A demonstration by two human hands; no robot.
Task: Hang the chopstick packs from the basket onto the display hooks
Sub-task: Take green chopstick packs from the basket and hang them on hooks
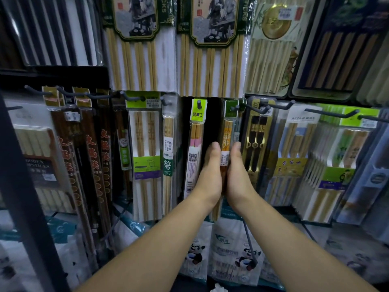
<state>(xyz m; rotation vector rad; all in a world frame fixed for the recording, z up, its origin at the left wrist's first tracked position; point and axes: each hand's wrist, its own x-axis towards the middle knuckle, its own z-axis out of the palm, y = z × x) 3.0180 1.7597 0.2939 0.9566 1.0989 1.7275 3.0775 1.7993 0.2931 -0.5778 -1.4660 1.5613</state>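
Both forearms reach fwd and up from the bottom edge, wrists close together, palms facing each other. L hand (210, 171) and R hand (239, 171) grip the orange chopstick pack (227, 133) btwn them, around its middle. Each thumb lies straight up along the pack's front, L on its left edge, R on its right, pressed to the wrapper. The other fingers are behind the pack, so can't tell if they're spread or together.

The pack hangs upright in the lower row, its green header up at a grey hook (232, 108). Can't tell if the hook passes through the hole.

Left of it, across a dark gap, a pink-and-white pack (196, 144) hangs on its own peg. Further left are a green-label bamboo pack (145, 144) and dark red packs (92, 165) w/ orange characters. Right of the R thumb is a black-and-gold pack (255, 140), then a JOY-HER pack (299, 144). Big bamboo packs (210, 60) in the upper row hang down to the lower hooks. Panda-print tissue packs (237, 256) sit below the arms. A dark post (25, 186) crosses the left side.

The hands and wrists cover most of the orange pack's lower half, and the frame edges are blurred.
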